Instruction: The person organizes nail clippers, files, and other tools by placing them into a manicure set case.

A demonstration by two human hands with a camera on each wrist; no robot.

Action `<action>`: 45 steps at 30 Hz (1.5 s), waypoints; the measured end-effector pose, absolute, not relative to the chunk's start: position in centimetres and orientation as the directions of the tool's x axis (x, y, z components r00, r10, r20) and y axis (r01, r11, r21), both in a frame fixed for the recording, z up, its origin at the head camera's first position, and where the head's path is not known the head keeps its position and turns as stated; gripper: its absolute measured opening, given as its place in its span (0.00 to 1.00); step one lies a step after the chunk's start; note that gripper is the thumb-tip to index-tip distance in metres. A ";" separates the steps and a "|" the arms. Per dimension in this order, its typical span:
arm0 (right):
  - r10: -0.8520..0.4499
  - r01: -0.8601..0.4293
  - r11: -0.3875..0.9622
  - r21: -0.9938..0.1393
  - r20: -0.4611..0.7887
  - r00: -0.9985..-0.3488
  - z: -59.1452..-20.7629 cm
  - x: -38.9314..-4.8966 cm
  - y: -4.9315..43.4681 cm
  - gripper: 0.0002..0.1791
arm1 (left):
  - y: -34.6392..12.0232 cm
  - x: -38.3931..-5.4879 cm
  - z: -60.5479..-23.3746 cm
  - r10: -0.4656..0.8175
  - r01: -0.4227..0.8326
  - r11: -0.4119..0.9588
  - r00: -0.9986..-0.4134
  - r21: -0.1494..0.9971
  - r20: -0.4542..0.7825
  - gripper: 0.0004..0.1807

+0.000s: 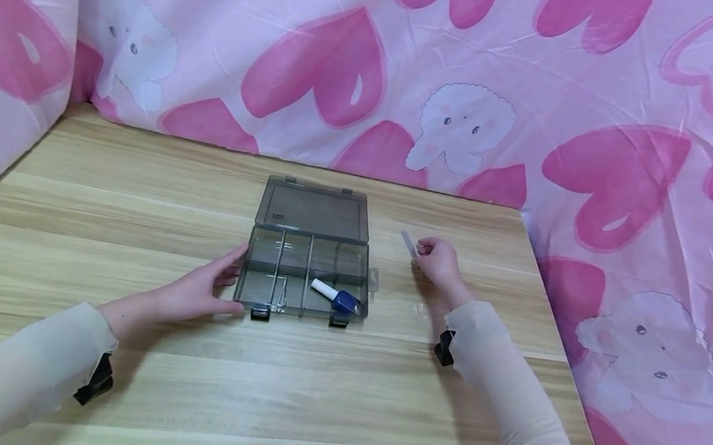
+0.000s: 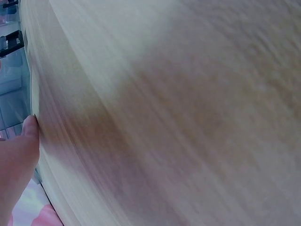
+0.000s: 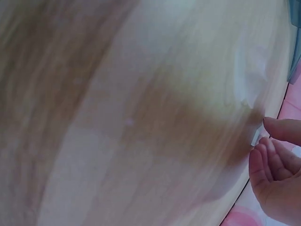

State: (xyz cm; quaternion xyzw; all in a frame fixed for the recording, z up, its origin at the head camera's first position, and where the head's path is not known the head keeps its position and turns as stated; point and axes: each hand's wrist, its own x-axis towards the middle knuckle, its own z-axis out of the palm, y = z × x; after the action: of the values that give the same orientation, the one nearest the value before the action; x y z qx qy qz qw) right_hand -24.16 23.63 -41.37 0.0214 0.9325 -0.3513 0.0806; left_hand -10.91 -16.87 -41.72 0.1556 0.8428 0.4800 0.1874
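In the head view a smoky translucent compartment box [image 1: 292,271] lies on the table, its lid [image 1: 319,208] folded back. My left hand [image 1: 204,290] rests against the box's left side, thumb by the front corner and fingers farther back. A blue bottle with a long white cap, like nail polish [image 1: 344,300], lies in the right front part. Slim, light-coloured pieces [image 1: 282,293] stand in a narrow compartment left of it. Right of the box, my right hand [image 1: 439,265] pinches a thin greyish strip [image 1: 409,243] between thumb and fingers, close over the table.
A small clear piece [image 1: 373,279] lies beside the box's right edge, and another clear scrap [image 1: 420,310] is nearer the right forearm. Pink heart-patterned cloth [image 1: 320,68] hangs behind the wood-grain table [image 1: 287,402] and along both sides.
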 end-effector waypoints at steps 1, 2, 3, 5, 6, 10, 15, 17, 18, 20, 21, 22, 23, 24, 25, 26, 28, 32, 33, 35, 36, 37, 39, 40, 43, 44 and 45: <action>-0.025 0.088 0.754 -0.651 -0.163 -0.986 -41.4 -24.2 23.6 0.24 | -16.9 -10.9 -41.7 0.442 0.082 0.492 -0.882 0.867 -0.167 0.60; -0.033 0.081 0.754 -0.652 -0.161 -0.986 -41.3 -24.2 23.5 0.24 | -16.9 -10.9 -41.7 0.442 0.084 0.491 -0.882 0.867 -0.164 0.60; -0.042 0.072 0.756 -0.650 -0.158 -0.987 -41.3 -24.2 23.4 0.23 | -16.8 -10.9 -41.7 0.442 0.087 0.489 -0.882 0.868 -0.161 0.60; -0.061 0.045 0.779 -0.625 -0.147 -0.987 -41.3 -24.2 23.3 0.21 | -16.8 -11.0 -41.8 0.441 0.090 0.484 -0.884 0.870 -0.153 0.60; -0.065 0.039 0.790 -0.612 -0.146 -0.987 -41.3 -24.1 23.3 0.19 | -16.8 -11.0 -41.9 0.441 0.092 0.482 -0.885 0.871 -0.150 0.60; -0.063 0.027 0.839 -0.543 -0.146 -0.987 -41.2 -24.1 23.3 0.11 | -16.9 -11.0 -41.9 0.440 0.095 0.474 -0.887 0.875 -0.141 0.59; -0.053 0.050 0.847 -0.529 -0.176 -0.983 -41.3 -24.0 23.2 0.08 | -16.9 -10.9 -41.9 0.437 0.090 0.481 -0.887 0.872 -0.149 0.59; -0.051 0.058 0.843 -0.535 -0.186 -0.981 -41.4 -23.9 23.2 0.07 | -16.9 -10.9 -42.0 0.437 0.090 0.484 -0.887 0.870 -0.151 0.59; -0.049 0.060 0.840 -0.540 -0.186 -0.981 -41.4 -23.9 23.3 0.07 | -16.9 -10.9 -42.0 0.437 0.090 0.484 -0.887 0.870 -0.151 0.59; -0.052 0.055 0.831 -0.553 -0.176 -0.983 -41.6 -23.9 23.3 0.07 | -16.8 -10.9 -42.0 0.438 0.094 0.482 -0.887 0.871 -0.147 0.59; -0.052 0.054 0.821 -0.568 -0.167 -0.985 -41.6 -23.9 23.4 0.07 | -16.8 -10.9 -42.0 0.439 0.095 0.482 -0.887 0.871 -0.146 0.59; -0.051 0.049 0.811 -0.583 -0.155 -0.987 -41.6 -23.8 23.4 0.08 | -16.8 -10.9 -42.0 0.439 0.098 0.481 -0.887 0.871 -0.143 0.59; -0.052 0.044 0.801 -0.598 -0.142 -0.989 -41.6 -23.8 23.5 0.08 | -16.8 -10.9 -42.0 0.440 0.100 0.480 -0.887 0.871 -0.140 0.59; -0.052 0.041 0.788 -0.614 -0.132 -0.990 -41.6 -23.8 23.6 0.08 | -16.8 -10.9 -42.0 0.441 0.104 0.480 -0.887 0.871 -0.137 0.59; -0.050 0.041 0.774 -0.631 -0.125 -0.991 -41.6 -23.8 23.7 0.09 | -16.8 -10.9 -42.0 0.441 0.107 0.481 -0.887 0.870 -0.135 0.59; -0.044 0.044 0.759 -0.649 -0.120 -0.992 -41.6 -23.8 23.7 0.09 | -16.8 -11.0 -42.0 0.441 0.108 0.480 -0.887 0.871 -0.134 0.59; -0.040 0.048 0.736 -0.676 -0.114 -0.993 -41.5 -23.8 23.9 0.10 | -16.9 -11.0 -42.0 0.441 0.110 0.480 -0.888 0.870 -0.131 0.59; -0.050 0.052 0.701 -0.711 -0.122 -0.991 -41.3 -23.7 24.4 0.14 | -16.8 -11.0 -42.0 0.439 0.110 0.482 -0.889 0.870 -0.131 0.59; -0.057 0.047 0.696 -0.717 -0.120 -0.991 -41.1 -23.6 24.5 0.14 | -16.8 -11.0 -42.0 0.438 0.109 0.483 -0.889 0.869 -0.132 0.59; -0.072 0.029 0.685 -0.728 -0.107 -0.992 -40.7 -23.3 24.6 0.14 | -16.8 -11.0 -42.0 0.438 0.108 0.483 -0.889 0.869 -0.132 0.59; -0.081 0.013 0.680 -0.733 -0.092 -0.992 -40.5 -23.2 24.6 0.14 | -16.8 -11.0 -42.0 0.439 0.107 0.482 -0.889 0.870 -0.134 0.59; -0.089 0.000 0.676 -0.737 -0.082 -0.993 -40.3 -23.1 24.7 0.14 | -16.8 -11.0 -42.0 0.439 0.106 0.482 -0.888 0.869 -0.135 0.59; -0.110 -0.034 0.665 -0.746 -0.052 -0.993 -40.1 -22.9 24.7 0.13 | -16.8 -11.0 -42.0 0.437 0.103 0.486 -0.888 0.868 -0.140 0.59; -0.125 -0.060 0.662 -0.747 -0.032 -0.992 -39.9 -22.8 24.7 0.13 | -16.8 -11.0 -41.9 0.437 0.100 0.488 -0.888 0.867 -0.143 0.59; -0.158 -0.114 0.642 -0.758 0.014 -0.987 -39.6 -22.7 24.6 0.11 | -16.8 -11.0 -41.9 0.432 0.094 0.495 -0.889 0.864 -0.150 0.59; -0.171 -0.134 0.637 -0.759 0.031 -0.985 -39.6 -22.6 24.6 0.11 | -16.9 -11.0 -41.8 0.431 0.093 0.496 -0.889 0.863 -0.152 0.59; -0.180 -0.149 0.630 -0.762 0.043 -0.983 -39.5 -22.6 24.6 0.11 | -16.9 -11.0 -41.8 0.431 0.093 0.498 -0.889 0.862 -0.153 0.59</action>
State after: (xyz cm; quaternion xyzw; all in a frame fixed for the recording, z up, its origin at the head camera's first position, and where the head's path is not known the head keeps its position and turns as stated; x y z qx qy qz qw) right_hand -22.57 24.56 -39.47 -0.0910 0.9025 -0.4205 0.0183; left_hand -11.00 -16.85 -41.85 0.1547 0.8470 0.4766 0.1773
